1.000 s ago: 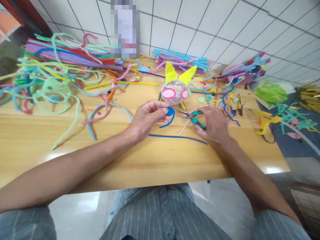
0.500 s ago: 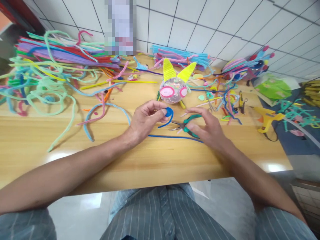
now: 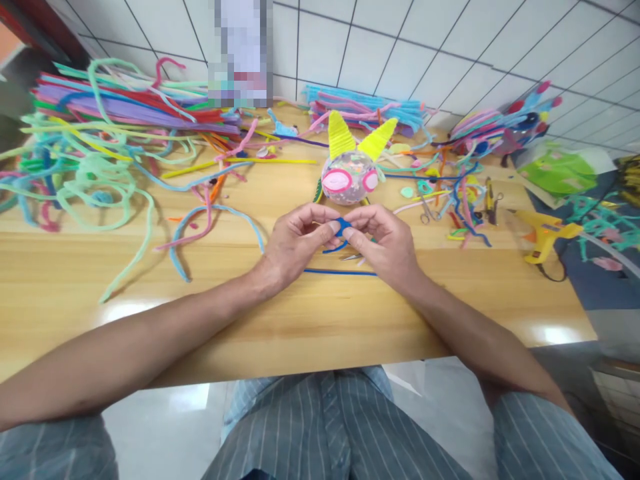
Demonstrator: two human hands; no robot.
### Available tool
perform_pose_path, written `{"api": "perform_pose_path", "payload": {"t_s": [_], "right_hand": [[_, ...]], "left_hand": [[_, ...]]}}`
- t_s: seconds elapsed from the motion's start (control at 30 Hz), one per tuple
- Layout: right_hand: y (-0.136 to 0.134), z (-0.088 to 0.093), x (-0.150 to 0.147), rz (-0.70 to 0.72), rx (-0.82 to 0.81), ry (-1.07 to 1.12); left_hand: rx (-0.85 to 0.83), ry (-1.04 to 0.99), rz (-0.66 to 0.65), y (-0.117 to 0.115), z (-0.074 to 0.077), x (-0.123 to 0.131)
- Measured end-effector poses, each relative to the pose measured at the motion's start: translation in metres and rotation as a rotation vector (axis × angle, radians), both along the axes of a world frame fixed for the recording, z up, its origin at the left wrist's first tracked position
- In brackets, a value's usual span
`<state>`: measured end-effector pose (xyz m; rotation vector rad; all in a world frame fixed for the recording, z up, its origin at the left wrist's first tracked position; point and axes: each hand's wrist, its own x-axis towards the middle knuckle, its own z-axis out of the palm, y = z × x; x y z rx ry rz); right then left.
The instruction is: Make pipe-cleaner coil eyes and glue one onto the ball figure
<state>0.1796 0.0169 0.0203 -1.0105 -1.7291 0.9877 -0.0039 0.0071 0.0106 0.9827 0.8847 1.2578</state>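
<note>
Between both hands is a blue pipe cleaner (image 3: 343,227), coiled into a small disc with a loose tail curving below it. My left hand (image 3: 300,243) pinches the coil from the left, thumb against fingertips. From the other side, my right hand (image 3: 385,240) pinches the same coil. Pliers (image 3: 351,257) lie on the table beneath the right hand, mostly covered by it. A straight blue pipe cleaner (image 3: 340,272) rests just nearer to me. Behind the hands sits a clear, speckled ball figure (image 3: 347,177) with yellow ears and pink-rimmed ovals.
Loose pale green pipe cleaners (image 3: 95,187) tangle at the left, before a stacked bundle (image 3: 135,107). Light blue pipe cleaners (image 3: 370,107) lie against the tiled wall. On the right are small scissors (image 3: 425,212) and a yellow glue gun (image 3: 543,233) by the table edge.
My right hand has left the pliers on the table and moved left to the blue coil, closing its fingertips on it. My left hand stays in nearly the same place.
</note>
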Motion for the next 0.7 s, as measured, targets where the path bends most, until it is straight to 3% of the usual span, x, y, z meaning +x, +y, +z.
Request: {"api": "perform_pose_path", "payload": {"t_s": [0.27, 0.7], "right_hand": [[-0.0059, 0.0030, 0.0047, -0.059, -0.106, -0.054], [-0.0041, -0.0039, 0.0086, -0.079, -0.177, 0.001]], "left_hand": [[-0.009, 0.047, 0.052, 0.0013, -0.0086, -0.0006], [-0.047, 0.041, 0.053, 0.0012, -0.0091, 0.0001]]}}
